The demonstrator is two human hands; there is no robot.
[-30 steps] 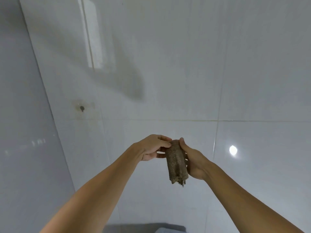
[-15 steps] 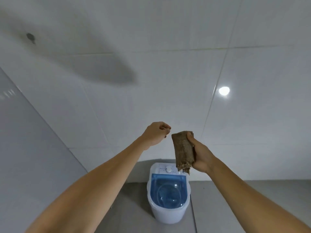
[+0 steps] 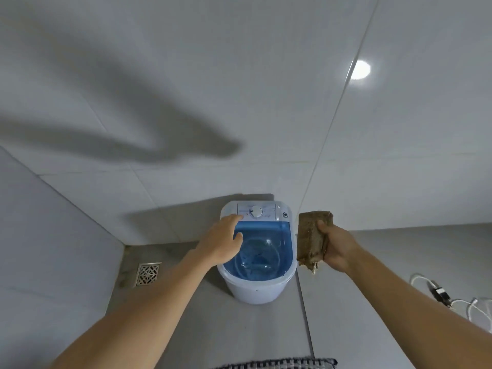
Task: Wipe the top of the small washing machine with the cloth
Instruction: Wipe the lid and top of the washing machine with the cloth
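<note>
The small washing machine [image 3: 259, 287] is white with a clear blue lid and a white control panel with a dial at its back; it stands on the grey floor against the tiled wall. My left hand [image 3: 222, 242] hovers over the lid's left rear corner, fingers apart and reaching toward the panel, holding nothing. My right hand [image 3: 336, 247] is to the right of the machine, closed around a folded brown cloth [image 3: 311, 239] that hangs down with a frayed lower edge. The cloth is clear of the machine.
A metal floor drain [image 3: 148, 273] sits in the left corner by the wall. White cables and a black plug [image 3: 442, 292] lie on the floor at the right. A dark checked fabric edge [image 3: 279, 363] shows at the bottom.
The view has tilted down, bringing the machine closer and lower in view. My left hand let go of the cloth and dropped toward the machine's panel; my right hand moved right with the cloth.
</note>
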